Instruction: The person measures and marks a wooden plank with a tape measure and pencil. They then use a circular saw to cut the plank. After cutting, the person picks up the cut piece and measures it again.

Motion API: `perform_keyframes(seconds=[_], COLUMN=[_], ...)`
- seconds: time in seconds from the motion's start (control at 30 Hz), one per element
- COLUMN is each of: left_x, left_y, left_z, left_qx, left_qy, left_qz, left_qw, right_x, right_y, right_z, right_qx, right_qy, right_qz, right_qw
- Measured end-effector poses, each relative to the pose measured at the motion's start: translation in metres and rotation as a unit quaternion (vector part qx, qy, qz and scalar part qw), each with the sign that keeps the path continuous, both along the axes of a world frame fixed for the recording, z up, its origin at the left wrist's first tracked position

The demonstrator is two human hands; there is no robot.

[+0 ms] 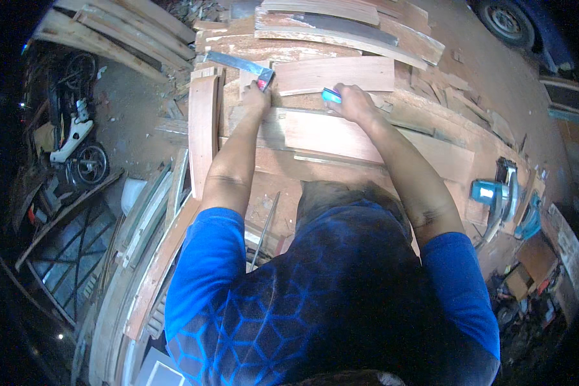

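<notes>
My left hand [255, 100] is closed around the short leg of a metal try square [235, 62], with a bit of red showing at the grip. The square's long blade points left across the boards. My right hand [357, 105] grips a small blue object [331, 95], shaped somewhat like a tape measure; its details are too small to make out. Between and beyond my hands lies a pale reddish board [334, 74]. Another smooth board [331, 134] lies nearer me, below both hands.
Upright-lying boards [202, 135] are stacked left of my left forearm. More planks [341, 32] are piled at the far side. A teal power saw [495, 192] sits at the right. A motorbike [77, 141] stands at the left; a vehicle wheel [507, 24] shows at far right.
</notes>
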State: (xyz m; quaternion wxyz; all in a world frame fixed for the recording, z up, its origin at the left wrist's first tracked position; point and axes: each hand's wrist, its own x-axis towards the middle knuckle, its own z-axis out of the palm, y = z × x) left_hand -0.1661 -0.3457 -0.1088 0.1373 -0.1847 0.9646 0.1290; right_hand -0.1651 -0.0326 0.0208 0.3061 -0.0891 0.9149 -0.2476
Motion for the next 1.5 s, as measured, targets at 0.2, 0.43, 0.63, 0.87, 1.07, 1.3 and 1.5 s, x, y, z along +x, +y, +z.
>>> perform_keyframes(seconds=[0.2, 0.43, 0.63, 0.87, 1.07, 1.3, 1.5], left_x=[-0.022, 0.052, 0.041, 0.125, 0.177, 0.160, 0.132], left_y=[0.058, -0.006, 0.027, 0.228, 0.345, 0.396, 0.409], left_z=[0.153, 0.065, 0.104, 0.161, 0.142, 0.118, 0.103], left_qx=[-0.154, 0.044, 0.027, 0.199, 0.351, 0.267, 0.206], left_qy=[-0.049, 0.218, 0.309, 0.194, 0.082, 0.057, 0.036], left_qz=[-0.277, -0.124, -0.205, -0.398, -0.497, -0.673, -0.723], left_qw=[0.947, 0.967, 0.928, 0.874, 0.789, 0.688, 0.658], right_x=[0.053, 0.149, 0.202, 0.209, 0.258, 0.316, 0.298], right_y=[0.038, 0.099, 0.131, 0.134, 0.182, 0.208, 0.203], right_z=[-0.004, 0.028, 0.018, 0.040, 0.002, -0.028, -0.046], right_qx=[-0.111, -0.296, -0.318, -0.468, -0.517, -0.421, -0.433], right_qy=[0.089, -0.025, -0.053, -0.051, -0.070, -0.038, -0.027], right_qz=[-0.165, -0.362, -0.443, -0.499, -0.671, -0.747, -0.749], right_qw=[0.976, 0.883, 0.836, 0.728, 0.527, 0.514, 0.501])
